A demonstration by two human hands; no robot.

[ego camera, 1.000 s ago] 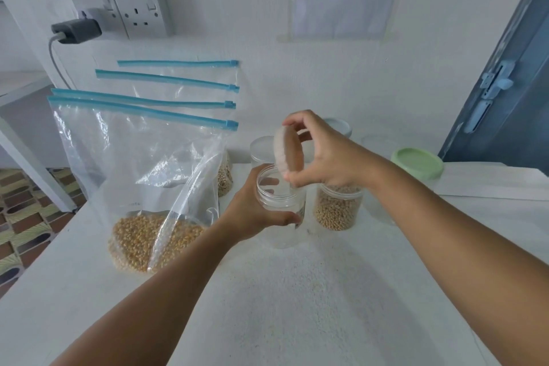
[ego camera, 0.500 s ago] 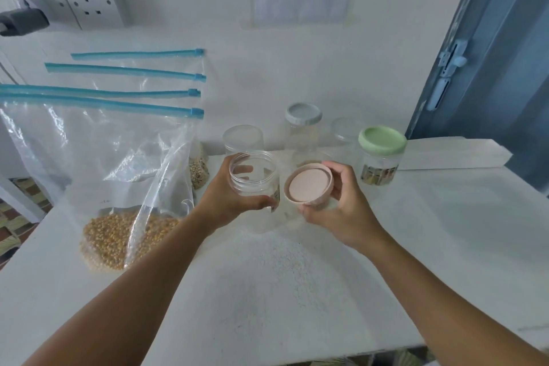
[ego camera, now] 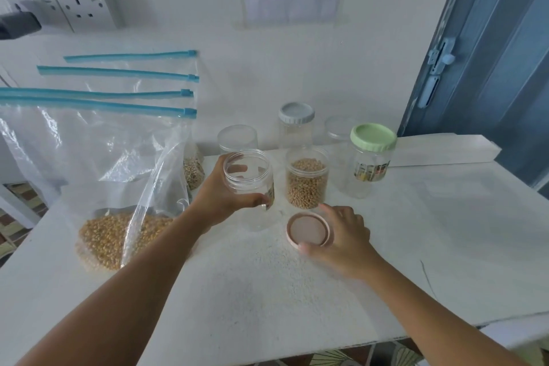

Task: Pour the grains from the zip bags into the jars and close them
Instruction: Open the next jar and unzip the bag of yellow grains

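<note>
On the white table (ego camera: 416, 246), left hand (ego camera: 217, 202) grips the empty open jar (ego camera: 249, 181), while right hand (ego camera: 341, 239) pinches the pink lid (ego camera: 308, 230) lying upside down beside it. Zip bag of grains (ego camera: 118, 235) sits left.

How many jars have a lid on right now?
2: the grey-lidded jar at the back and the green-lidded jar on the right. The clear jars behind may carry see-through lids; cannot tell. The pink lid lies on the table.

A home kitchen corner.
White painted table (ego camera: 445, 232), white wall socket (ego camera: 86, 4), blue painted door (ego camera: 499, 53), clear plastic storage jars (ego camera: 371, 160).
</note>
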